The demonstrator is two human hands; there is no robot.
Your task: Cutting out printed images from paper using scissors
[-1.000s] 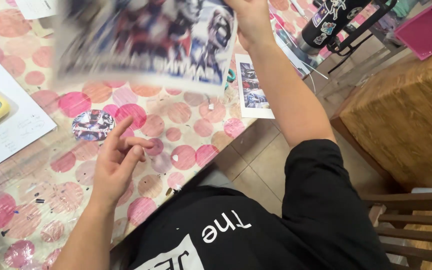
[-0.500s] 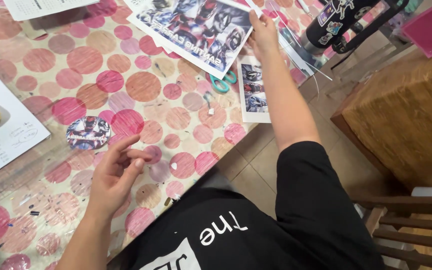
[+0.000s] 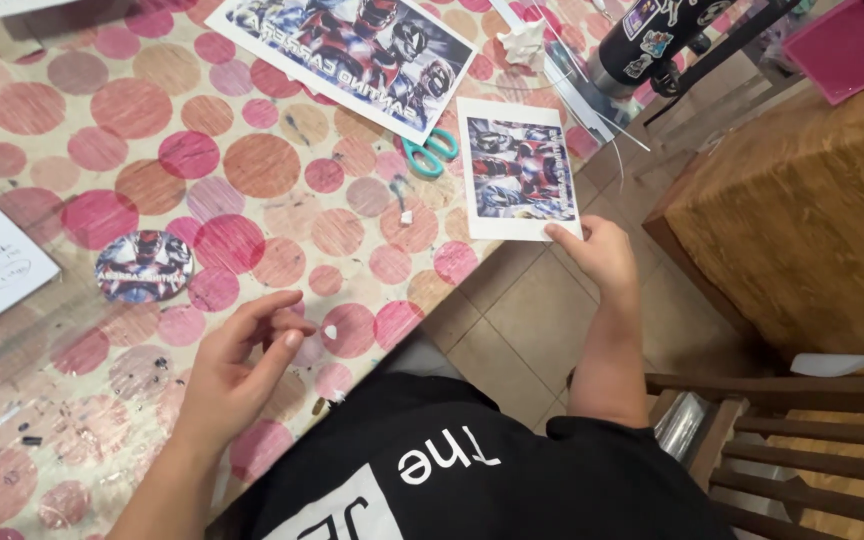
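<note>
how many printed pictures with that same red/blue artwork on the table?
3. A large sheet at the top, a small rectangular print pinched at its corner by the right hand, and a round cutout beyond the left hand. Others may lie out of frame.

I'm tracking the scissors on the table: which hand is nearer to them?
Right. The right hand grips the small print's corner, just past the scissors. The left hand hovers farther down the table, nearer the round cutout.

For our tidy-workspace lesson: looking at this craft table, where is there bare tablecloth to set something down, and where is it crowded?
Bare tablecloth lies left of the large poster and above the round cutout. Crowded: the far right corner, where scissors, small print held by the right hand, and bottle cluster. The left hand hovers near the edge.
</note>
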